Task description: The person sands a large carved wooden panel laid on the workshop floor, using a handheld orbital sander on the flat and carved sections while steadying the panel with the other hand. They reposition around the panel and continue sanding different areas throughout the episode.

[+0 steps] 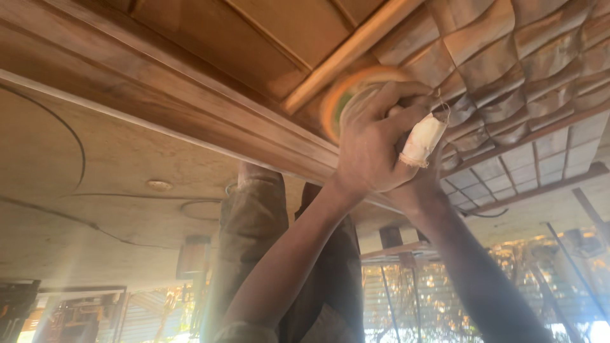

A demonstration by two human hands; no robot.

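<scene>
I look up at a wooden ceiling panel (210,44) with moulded strips. Both my hands hold a small power sander whose round tan disc (335,101) is blurred and pressed against the wood beside a diagonal batten (346,54). My left hand (372,143) wraps over the tool's body from the front. My right hand (416,184) grips from behind and is mostly hidden; one of its fingers is wrapped in a white cloth bandage (422,141). The tool's body is covered by my fingers.
A long wooden beam (159,111) runs across below the panel. To the right is a carved, scalloped wood surface (521,57). Behind my arms stand a person's legs in olive trousers (254,235). Plywood with cables (76,209) lies left; bright openings show below.
</scene>
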